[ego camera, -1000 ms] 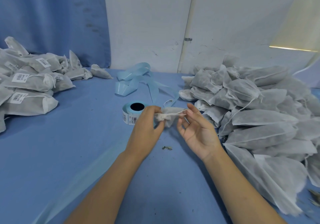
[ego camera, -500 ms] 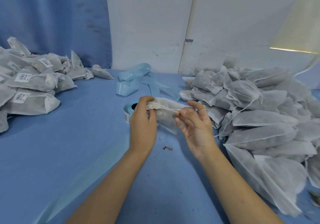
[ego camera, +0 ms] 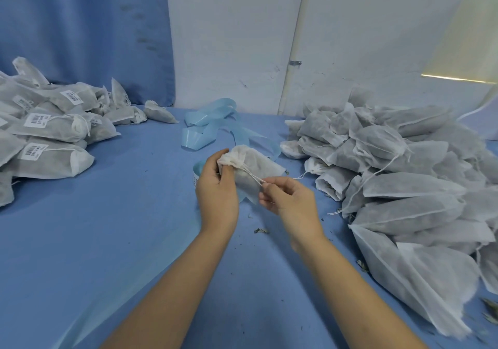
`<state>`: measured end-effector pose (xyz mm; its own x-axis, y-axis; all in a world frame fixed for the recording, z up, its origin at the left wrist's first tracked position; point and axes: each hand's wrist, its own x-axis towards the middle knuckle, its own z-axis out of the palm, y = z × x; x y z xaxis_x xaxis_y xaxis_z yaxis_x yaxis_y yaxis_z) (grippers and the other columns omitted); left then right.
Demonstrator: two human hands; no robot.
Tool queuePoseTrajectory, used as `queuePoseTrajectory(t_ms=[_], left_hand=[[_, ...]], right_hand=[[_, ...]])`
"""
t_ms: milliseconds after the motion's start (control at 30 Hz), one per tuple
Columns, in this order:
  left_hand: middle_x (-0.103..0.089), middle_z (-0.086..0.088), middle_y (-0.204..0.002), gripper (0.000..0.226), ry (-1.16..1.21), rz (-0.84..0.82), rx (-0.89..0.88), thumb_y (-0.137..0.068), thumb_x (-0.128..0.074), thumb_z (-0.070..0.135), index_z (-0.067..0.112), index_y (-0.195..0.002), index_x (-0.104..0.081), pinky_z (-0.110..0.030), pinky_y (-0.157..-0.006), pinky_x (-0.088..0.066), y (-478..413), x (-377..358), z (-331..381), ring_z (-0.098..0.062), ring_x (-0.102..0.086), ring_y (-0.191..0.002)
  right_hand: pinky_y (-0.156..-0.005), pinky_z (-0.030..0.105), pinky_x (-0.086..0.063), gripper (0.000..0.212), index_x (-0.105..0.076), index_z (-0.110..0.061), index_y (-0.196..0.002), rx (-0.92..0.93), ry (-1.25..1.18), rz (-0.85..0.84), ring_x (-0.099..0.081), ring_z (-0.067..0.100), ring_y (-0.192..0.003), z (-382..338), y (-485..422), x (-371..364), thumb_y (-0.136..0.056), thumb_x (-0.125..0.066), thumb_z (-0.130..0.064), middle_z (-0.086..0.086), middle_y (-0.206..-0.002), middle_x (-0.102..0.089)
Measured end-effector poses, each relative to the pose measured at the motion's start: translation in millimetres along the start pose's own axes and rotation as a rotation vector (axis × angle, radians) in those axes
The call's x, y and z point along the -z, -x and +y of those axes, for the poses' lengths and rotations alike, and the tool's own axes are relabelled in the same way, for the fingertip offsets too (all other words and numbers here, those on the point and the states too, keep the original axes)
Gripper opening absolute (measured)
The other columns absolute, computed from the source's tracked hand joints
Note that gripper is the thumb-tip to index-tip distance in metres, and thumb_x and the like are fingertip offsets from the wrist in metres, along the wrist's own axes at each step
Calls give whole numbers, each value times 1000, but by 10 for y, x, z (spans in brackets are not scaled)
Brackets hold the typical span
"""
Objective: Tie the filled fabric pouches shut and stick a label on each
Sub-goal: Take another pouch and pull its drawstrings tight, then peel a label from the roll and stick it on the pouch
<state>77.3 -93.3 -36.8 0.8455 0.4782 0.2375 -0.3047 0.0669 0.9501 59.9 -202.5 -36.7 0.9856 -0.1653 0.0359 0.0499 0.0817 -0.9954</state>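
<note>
gripping gathered neck of filled pouch [ego camera: 258, 162] in left hand [ego camera: 215, 187], pinching drawstring [ego camera: 252, 175] with right hand [ego camera: 289, 200], greyish filling [ego camera: 249, 187] dim through fabric

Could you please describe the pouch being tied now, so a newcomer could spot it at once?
On the blue table, between the labelled pile at the left and the unlabelled heap at the right, find the two hands. The pouch sits between them: the left hand grips its gathered neck, the right hand pinches its drawstring. It alone is in hand.
</note>
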Motion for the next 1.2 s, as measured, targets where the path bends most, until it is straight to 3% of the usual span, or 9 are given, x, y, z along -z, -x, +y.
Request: queuePoseTrajectory(t_ms=[133, 300, 500, 633, 733, 867, 1000, 1100, 1200], left_hand=[[-61, 3, -90, 16, 33, -3, 25, -97, -44, 9, 15, -98, -59, -54, -92, -48, 4, -13, 45, -18, -57, -88], [-62, -5, -101, 16, 78, -47, 64, -99, -40, 10, 18, -99, -55, -54, -96, -46, 14, -14, 88, -27, -58, -100], [-63, 5, -92, 23, 230, -136, 273, -95, -36, 16, 24, -94, -58, -27, -70, -52, -17, 3, 113, -10, -60, -83], [-55, -5, -128, 39, 185, -228, 263, -94, -49, 16, 16, -132, -42, -41, -100, -47, -4, 6, 48, -17, -56, -113], [-54, -8, -132, 63, 139, -216, 183, -87, -66, 13, 10, -139, -30, -35, -103, -45, 58, -40, -21, -17, -56, -118], [-68, -3, -105, 33, 85, -175, 149, -87, -68, 13, 7, -117, -55, -15, -77, -51, 71, -22, -113, -12, -65, -94], [-70, -3, -102, 25, 115, -160, 169, -87, -68, 15, 8, -110, -62, -23, -82, -53, 12, 61, -120, -12, -67, -92], [-69, 5, -92, 14, 123, -96, 134, -85, -69, 11, 18, -96, -64, -15, -72, -52, -58, 128, -88, -1, -65, -79], [-66, 9, -77, 17, 144, -66, 111, -83, -64, 1, 18, -83, -62, -17, -67, -49, -101, 191, -84, -4, -61, -71]], right_hand=[[-73, 19, -57, 5, -69, -4, -91, -118, -177, -41, -69, 10, -74, -6, -8, 17, -90, -64, -5, 5, -79, -70], [-90, 24, -48, 5, -73, -13, -87, -179, -144, -46, -63, 9, -87, 16, -23, 22, -87, -68, -12, -3, -88, -72], [-81, 22, -55, 9, -69, -4, -95, -238, -252, -72, -67, 16, -94, 52, -27, 17, -90, -64, -8, 8, -98, -72], [-76, 20, -55, 5, -69, -6, -89, -240, -290, -43, -68, 10, -82, 54, -25, 22, -90, -64, -8, 2, -87, -73], [-72, 18, -55, 6, -68, -7, -87, -229, -323, -52, -69, 6, -75, 52, -26, 16, -90, -64, -8, 0, -80, -73], [-66, 15, -53, 3, -69, -9, -87, -201, -266, -43, -68, 4, -74, 86, -20, 1, -89, -66, -9, -2, -80, -73], [-70, 15, -46, 5, -71, -18, -89, -118, -55, -54, -65, 6, -88, 119, -56, 38, -86, -69, -14, -3, -92, -72], [-67, 9, -46, 9, -69, -19, -89, -48, 60, -28, -64, 4, -84, 157, -93, 81, -87, -66, -11, -2, -94, -71], [-80, 21, -50, 15, -63, -22, -92, 27, 204, -20, -65, 11, -88, 229, -134, 75, -88, -63, -7, -3, -95, -69]])
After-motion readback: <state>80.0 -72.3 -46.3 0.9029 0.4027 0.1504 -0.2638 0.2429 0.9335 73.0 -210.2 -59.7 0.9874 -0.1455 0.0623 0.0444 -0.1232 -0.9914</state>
